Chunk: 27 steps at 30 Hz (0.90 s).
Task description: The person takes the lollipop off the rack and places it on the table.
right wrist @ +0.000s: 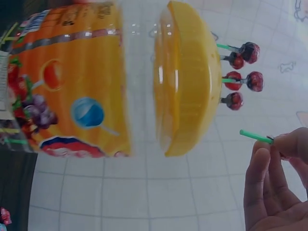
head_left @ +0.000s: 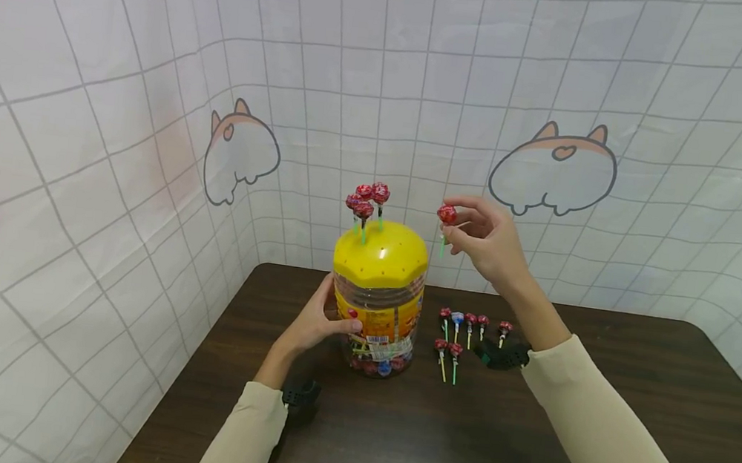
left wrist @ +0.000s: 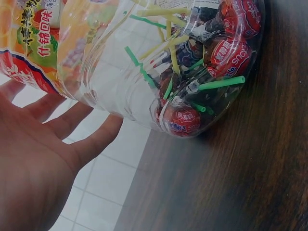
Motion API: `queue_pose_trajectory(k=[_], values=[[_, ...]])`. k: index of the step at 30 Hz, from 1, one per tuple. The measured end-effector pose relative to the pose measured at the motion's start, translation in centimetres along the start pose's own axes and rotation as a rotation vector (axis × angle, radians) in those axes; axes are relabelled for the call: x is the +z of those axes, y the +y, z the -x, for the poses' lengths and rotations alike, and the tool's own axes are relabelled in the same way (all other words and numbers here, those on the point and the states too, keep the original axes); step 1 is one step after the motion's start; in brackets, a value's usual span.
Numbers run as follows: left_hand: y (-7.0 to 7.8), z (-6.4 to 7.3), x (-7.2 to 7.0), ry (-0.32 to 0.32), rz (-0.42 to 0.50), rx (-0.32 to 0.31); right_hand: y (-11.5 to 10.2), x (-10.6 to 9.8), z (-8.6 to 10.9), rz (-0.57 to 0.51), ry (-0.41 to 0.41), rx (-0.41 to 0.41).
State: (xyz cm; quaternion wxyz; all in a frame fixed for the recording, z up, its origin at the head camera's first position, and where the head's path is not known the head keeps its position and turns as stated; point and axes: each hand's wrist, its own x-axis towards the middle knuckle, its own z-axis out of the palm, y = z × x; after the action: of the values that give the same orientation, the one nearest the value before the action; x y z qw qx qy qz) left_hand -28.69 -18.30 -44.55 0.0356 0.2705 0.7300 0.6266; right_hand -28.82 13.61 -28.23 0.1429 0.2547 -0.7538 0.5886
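Observation:
A clear plastic jar [head_left: 396,323] with a printed label and yellow lid [head_left: 385,259] stands upright on the table. My left hand [head_left: 311,324] grips its left side, thumb across the front; in the left wrist view the fingers [left wrist: 98,142] lie along its wall. Several red-wrapped lollipops [head_left: 363,210] stand in the lid, sticks down. To the right of the lid and higher, my right hand [head_left: 492,245] pinches a red lollipop [head_left: 446,214] near its head. Its green stick [right wrist: 255,136] points down, apart from the lid. Inside the jar's bottom lie more lollipops [left wrist: 180,119].
On the dark wooden table [head_left: 364,439], right of the jar, several loose lollipops [head_left: 456,349] lie in two rows, one of them blue. A white gridded curtain [head_left: 410,101] hangs behind and to the left. Dark bands [head_left: 505,355] sit on both wrists.

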Motion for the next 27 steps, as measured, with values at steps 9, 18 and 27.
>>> queue_pose_trajectory(k=[9, 18, 27], values=[[-0.3, -0.1, -0.1, -0.009, 0.014, 0.020, 1.8, -1.3, 2.7, -0.021, -0.026, 0.072], [-0.1, -0.1, -0.1, -0.011, 0.008, 0.025, 3.4, -2.1, 4.8, -0.029, -0.020, 0.136], [-0.1, 0.0, -0.1, -0.008, -0.002, 0.019, 5.4, -2.6, 7.1, -0.038, -0.046, 0.226]])
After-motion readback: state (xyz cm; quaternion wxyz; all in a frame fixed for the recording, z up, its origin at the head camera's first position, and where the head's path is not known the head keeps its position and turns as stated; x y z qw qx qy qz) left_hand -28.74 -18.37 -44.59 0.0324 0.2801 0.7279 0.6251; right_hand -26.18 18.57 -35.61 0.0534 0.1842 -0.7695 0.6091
